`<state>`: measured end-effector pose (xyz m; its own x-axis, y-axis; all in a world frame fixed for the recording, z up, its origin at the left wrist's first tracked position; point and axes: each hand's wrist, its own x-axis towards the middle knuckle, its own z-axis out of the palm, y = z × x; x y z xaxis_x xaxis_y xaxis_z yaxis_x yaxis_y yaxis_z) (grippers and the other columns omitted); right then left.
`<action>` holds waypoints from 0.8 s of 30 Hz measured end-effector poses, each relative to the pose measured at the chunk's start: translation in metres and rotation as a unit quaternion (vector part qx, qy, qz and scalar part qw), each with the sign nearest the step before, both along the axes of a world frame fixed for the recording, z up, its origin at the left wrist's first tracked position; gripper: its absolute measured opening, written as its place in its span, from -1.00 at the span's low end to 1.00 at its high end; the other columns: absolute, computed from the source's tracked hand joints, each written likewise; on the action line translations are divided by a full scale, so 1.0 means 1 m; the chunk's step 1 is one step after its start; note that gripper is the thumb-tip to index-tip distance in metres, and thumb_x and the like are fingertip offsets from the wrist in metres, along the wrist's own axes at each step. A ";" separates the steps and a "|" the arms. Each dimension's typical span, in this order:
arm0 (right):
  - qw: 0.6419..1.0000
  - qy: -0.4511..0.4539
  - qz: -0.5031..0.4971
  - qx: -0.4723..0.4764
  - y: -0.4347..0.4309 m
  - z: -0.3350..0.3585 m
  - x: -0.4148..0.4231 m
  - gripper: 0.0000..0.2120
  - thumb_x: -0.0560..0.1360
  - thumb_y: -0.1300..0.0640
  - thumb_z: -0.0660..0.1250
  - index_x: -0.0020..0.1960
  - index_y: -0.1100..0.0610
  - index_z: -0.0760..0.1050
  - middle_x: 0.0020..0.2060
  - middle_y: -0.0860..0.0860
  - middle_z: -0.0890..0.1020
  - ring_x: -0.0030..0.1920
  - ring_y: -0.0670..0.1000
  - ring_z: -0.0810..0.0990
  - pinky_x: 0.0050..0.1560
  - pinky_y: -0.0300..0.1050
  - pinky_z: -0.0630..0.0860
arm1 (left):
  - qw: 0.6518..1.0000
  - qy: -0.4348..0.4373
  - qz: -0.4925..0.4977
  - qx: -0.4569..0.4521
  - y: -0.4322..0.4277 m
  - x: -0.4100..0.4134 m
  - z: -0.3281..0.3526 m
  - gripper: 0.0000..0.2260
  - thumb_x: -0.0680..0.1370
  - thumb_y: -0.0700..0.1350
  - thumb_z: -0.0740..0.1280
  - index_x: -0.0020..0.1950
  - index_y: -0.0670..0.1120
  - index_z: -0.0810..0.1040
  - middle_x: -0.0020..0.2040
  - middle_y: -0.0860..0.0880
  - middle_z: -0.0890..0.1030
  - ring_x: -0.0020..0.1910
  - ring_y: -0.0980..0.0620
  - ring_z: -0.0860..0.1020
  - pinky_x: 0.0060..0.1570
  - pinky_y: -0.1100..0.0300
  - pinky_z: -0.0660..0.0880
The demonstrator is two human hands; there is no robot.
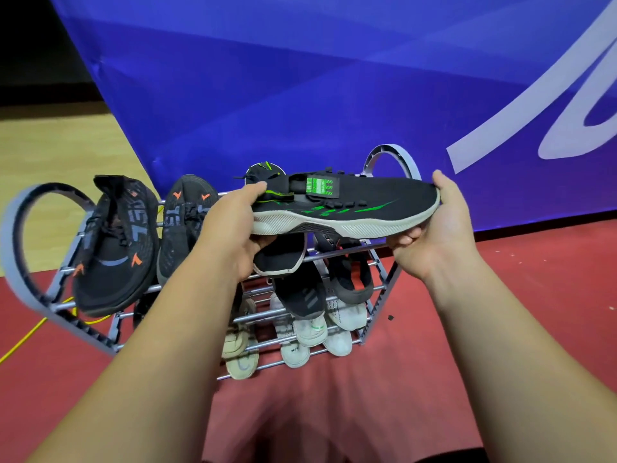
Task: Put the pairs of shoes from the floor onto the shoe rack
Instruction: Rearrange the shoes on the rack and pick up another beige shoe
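A black shoe with green stripes [350, 202] and a pale sole is held sideways in the air, just above the top tier of the grey shoe rack [389, 279]. Its heel end is gripped by the left hand [230, 235], thumb on top and fingers curled beneath the sole. Its toe is clasped by the right hand [437, 225], thumb on the tip and fingers under the sole.

A matching black shoe [280, 259] is seen on the top tier, partly hidden behind the held shoe and the left hand. Further left on the same tier, two black shoes with orange marks [117, 248] are laid side by side. On the tier below, dark shoes [303, 295] are set, and below those, white shoes [310, 329] and beige shoes [240, 355].

The rack is placed on a red floor [500, 295] with a blue banner [300, 95] on its far side. A yellow cable [23, 339] is seen on the floor at the left.
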<state>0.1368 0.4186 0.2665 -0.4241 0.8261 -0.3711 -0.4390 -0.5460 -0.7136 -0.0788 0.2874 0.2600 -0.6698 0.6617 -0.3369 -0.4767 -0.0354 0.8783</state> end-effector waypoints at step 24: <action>0.964 -0.198 0.043 0.171 -0.016 -0.014 -0.049 -0.48 0.52 0.33 0.11 0.04 -0.16 0.72 -0.02 0.11 0.76 0.00 0.24 0.74 0.01 0.23 0.68 | 0.952 0.232 -0.173 -0.098 0.013 0.078 -0.025 -0.38 0.27 0.28 0.56 0.10 0.07 0.31 -0.01 -0.02 0.70 -0.25 0.09 0.69 -0.19 0.08 0.68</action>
<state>0.0882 0.4028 0.2526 -0.3769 0.8974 -0.2295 -0.0586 -0.2704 -0.9610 -0.0008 0.3002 0.2347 -0.5310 0.8240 -0.1975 0.0113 0.2399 0.9707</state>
